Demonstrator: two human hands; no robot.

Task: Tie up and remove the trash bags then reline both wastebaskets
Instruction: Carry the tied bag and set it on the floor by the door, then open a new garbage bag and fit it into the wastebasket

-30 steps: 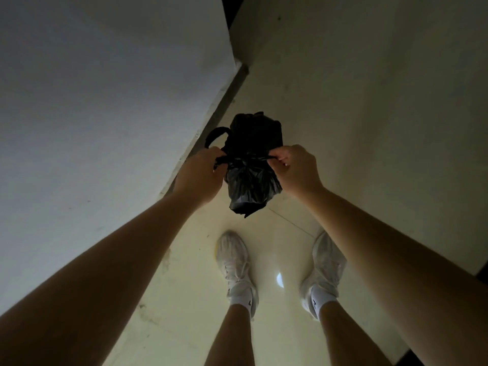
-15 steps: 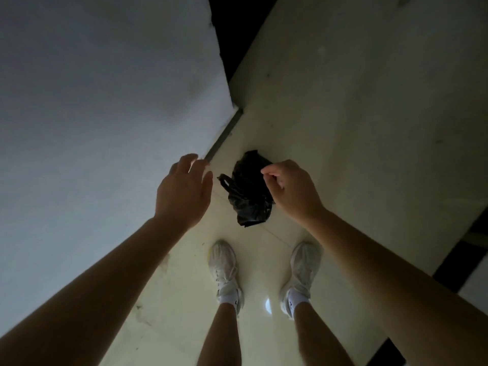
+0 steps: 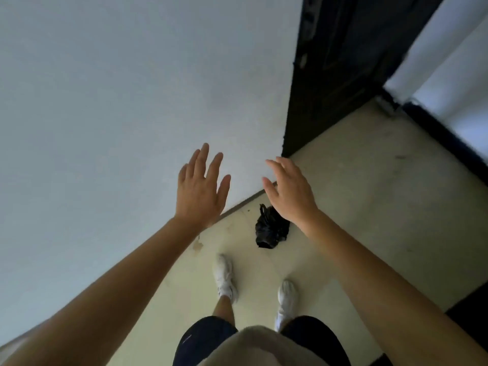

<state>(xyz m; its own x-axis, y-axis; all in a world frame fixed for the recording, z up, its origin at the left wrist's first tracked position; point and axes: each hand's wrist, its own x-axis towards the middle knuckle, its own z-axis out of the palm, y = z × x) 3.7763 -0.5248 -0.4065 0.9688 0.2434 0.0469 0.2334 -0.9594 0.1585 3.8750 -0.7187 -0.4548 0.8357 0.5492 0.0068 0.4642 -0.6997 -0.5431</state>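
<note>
The tied black trash bag (image 3: pixel 270 229) lies on the pale floor (image 3: pixel 369 207) near the white wall (image 3: pixel 118 101), ahead of the white sneakers (image 3: pixel 224 277). The left hand (image 3: pixel 202 191) and right hand (image 3: pixel 289 192) hover above with fingers spread, holding nothing.

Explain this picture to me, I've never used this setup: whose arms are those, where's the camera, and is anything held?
There is no machine: a person works with bare hands, and the one camera sits on their head, looking forward and down. The left hand and right hand are both raised, fingers spread, holding nothing. A small black trash bag lies on the pale floor near the foot of the white wall, ahead of the white shoes. A dark door stands beyond. No wastebasket is in view.
</note>
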